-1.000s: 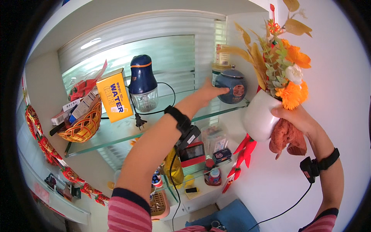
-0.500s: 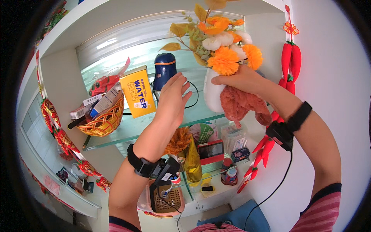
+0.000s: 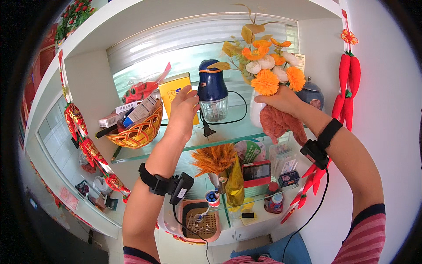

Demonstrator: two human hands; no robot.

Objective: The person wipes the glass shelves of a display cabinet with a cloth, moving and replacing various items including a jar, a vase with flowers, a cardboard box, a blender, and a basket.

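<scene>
My left hand (image 3: 180, 112) is in front of the yellow box (image 3: 169, 88), fingers bent and a little apart; contact is unclear. My right hand (image 3: 279, 99) grips a white vase (image 3: 255, 110) of orange and white artificial flowers (image 3: 266, 80), with a reddish-brown cloth (image 3: 277, 121) bunched beneath that hand. The vase stands at or just over the upper glass shelf (image 3: 233, 130), partly in front of a blue lidded pot (image 3: 315, 94). A blue chopper (image 3: 212, 81) with a clear bowl and black plug sits between my hands.
A woven basket (image 3: 136, 134) of packages sits at the shelf's left. The lower shelf holds dried plumes (image 3: 215, 158), a red-framed device (image 3: 257, 171), bottles and small boxes. Below is a pink perforated basket (image 3: 202, 222). Red pepper ornaments (image 3: 345, 79) hang right; a blue cushion (image 3: 294, 246) lies low.
My right hand has brought the flower vase leftward, in over the upper shelf before the pot. My left hand has left the pot and moved left to the yellow box. The view has shifted.
</scene>
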